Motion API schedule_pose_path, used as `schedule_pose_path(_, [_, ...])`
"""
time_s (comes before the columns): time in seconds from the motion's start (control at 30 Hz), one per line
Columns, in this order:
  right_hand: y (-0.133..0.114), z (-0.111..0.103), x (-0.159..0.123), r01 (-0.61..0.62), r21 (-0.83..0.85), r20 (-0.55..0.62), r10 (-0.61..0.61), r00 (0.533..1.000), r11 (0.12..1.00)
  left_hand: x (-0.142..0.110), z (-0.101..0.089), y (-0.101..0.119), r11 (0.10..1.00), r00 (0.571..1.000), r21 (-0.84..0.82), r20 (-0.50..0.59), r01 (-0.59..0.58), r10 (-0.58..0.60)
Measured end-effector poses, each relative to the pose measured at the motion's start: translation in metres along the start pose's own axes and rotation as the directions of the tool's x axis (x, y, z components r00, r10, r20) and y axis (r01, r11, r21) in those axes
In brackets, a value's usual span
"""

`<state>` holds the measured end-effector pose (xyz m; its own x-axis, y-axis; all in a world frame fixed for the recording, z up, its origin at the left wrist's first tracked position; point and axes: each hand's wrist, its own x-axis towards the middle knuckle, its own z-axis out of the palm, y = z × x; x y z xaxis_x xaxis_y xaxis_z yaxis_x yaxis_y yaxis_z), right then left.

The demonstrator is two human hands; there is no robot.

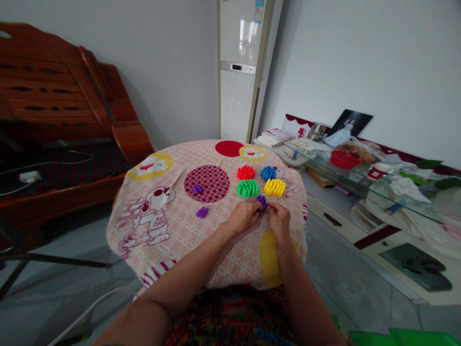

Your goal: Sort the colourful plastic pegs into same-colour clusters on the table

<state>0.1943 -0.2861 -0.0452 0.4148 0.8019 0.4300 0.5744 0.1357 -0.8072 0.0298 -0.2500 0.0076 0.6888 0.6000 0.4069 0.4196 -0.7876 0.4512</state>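
Note:
On the cloth-covered table, my left hand and my right hand close in from either side on a cluster of small purple sticks. The fingers of both hands are bent against it, and its lower part is hidden. Just beyond stand tight clusters of like sticks, sorted by colour: green, red, blue and yellow. Farther left lie two small purple bunches, one nearer me and one farther off.
A patterned tablecloth covers the round table. To the right runs a glass-topped cabinet with a red bowl and papers. A wooden bench stands at the left, a tall white appliance behind.

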Motion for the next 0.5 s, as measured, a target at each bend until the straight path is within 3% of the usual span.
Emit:
schedule_pose_path(0.17, [-0.001,0.000,0.000,-0.009,0.005,-0.013,0.009,1.000,1.000,-0.001,-0.003,0.002,0.999,1.000,0.021,-0.014,0.029,-0.028])
schedule_pose_path(0.3, [-0.002,0.001,-0.001,-0.016,-0.002,-0.031,0.016,0.999,1.000,-0.005,-0.029,-0.007,0.984,0.984,0.072,-0.089,0.163,-0.156])
schedule_pose_path(0.4, [0.000,0.001,0.000,-0.017,-0.017,-0.031,0.016,0.999,1.000,-0.014,-0.061,-0.031,0.903,0.929,0.218,-0.101,0.370,-0.356])
schedule_pose_path(0.5, [0.002,0.002,0.000,-0.021,-0.023,-0.033,0.020,0.999,1.000,-0.030,-0.093,-0.060,0.776,0.845,0.390,-0.010,0.495,-0.534])
